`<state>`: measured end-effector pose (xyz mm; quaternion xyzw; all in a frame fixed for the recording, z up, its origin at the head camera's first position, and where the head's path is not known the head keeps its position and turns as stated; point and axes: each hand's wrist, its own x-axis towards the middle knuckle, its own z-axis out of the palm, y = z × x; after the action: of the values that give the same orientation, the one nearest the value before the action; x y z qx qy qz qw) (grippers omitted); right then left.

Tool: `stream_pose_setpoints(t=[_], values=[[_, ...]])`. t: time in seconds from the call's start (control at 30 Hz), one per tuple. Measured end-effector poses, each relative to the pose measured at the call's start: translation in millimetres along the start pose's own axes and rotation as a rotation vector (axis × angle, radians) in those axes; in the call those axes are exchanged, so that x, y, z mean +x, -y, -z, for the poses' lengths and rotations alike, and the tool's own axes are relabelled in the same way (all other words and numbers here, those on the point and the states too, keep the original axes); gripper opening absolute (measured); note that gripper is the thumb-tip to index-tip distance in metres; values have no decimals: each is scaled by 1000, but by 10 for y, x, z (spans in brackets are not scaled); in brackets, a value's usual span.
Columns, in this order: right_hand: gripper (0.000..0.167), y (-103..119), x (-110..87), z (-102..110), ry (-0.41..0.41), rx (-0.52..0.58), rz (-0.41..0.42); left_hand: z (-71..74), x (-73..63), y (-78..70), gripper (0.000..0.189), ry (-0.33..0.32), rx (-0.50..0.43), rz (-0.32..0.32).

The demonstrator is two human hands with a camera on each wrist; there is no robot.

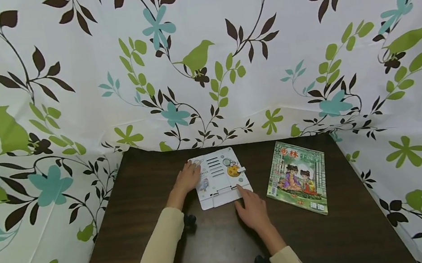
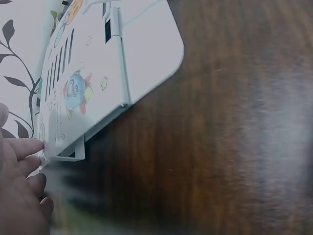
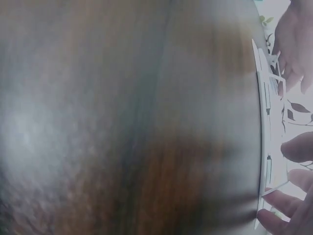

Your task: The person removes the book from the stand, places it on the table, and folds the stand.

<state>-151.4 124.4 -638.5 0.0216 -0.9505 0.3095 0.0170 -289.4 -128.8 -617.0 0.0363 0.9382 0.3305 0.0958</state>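
A white folding book stand [image 1: 217,173] with slots and cartoon prints lies low on the dark table. In the left wrist view, its printed panel [image 2: 93,73] is raised a little above the tabletop. My left hand [image 1: 188,178] touches the stand's left edge near the far corner, with loosely extended fingers [image 2: 29,146]. At the near right corner, my right hand [image 1: 253,209] has its index finger on the stand, the thumb apart from it. The right wrist view shows the stand [image 3: 266,127] nearly edge-on beside the right fingers [image 3: 281,200].
A green illustrated magazine [image 1: 297,177] lies flat to the right of the stand. The brown wooden table [image 1: 220,248] meets a leaf-and-bird patterned curtain [image 1: 207,105] at its far edge and sides.
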Motion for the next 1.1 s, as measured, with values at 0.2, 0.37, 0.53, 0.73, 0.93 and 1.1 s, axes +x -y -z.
stream_pose_setpoints(t=[0.2,0.37,0.53,0.73,0.93,1.1], values=[[60,75,-54,-28,-11,-14,-30,-3,120,-42,65,26,51,-11],[62,101,-94,-90,-11,-23,-39,6,176,-95,64,54,47,-10],[65,196,-141,-80,39,-59,-43,10,198,-134,64,41,42,-16],[69,258,-150,-91,37,-83,-25,-30,266,-128,67,19,43,-30],[70,267,-163,-77,51,-74,-44,-32,341,-198,66,21,47,-48],[71,168,-191,-17,60,-50,-60,-142,292,-386,65,34,-17,-58]])
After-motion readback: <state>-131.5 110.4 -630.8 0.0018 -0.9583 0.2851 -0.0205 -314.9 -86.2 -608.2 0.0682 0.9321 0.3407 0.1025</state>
